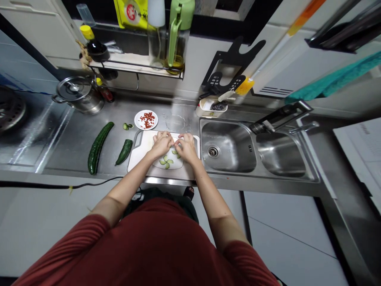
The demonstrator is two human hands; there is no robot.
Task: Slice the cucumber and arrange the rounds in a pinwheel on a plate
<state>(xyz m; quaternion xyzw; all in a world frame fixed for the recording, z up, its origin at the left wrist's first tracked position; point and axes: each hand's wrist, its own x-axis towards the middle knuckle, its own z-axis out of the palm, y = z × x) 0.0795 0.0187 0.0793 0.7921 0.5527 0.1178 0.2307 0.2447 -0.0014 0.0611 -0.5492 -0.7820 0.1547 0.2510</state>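
My left hand (162, 143) and my right hand (186, 147) are close together over a white plate (176, 163), fingertips bent and almost meeting. Both hands are pinched closed; whatever lies between the fingers is too small to make out. Thin green cucumber slices (166, 161) lie fanned out on the plate. Under it is a white cutting board (139, 155) with a grey-rimmed handle hole. To the left rest a cut length of cucumber (124, 152) and a long whole cucumber (100, 148). Small cucumber end pieces (126, 126) sit behind them.
Behind the board is a small plate of chopped red pieces (146, 120). A double steel sink (229, 147) with a faucet (269, 123) lies to the right. At the back left stands a lidded pot (79, 95). Bottles fill a wall shelf (133, 65) above.
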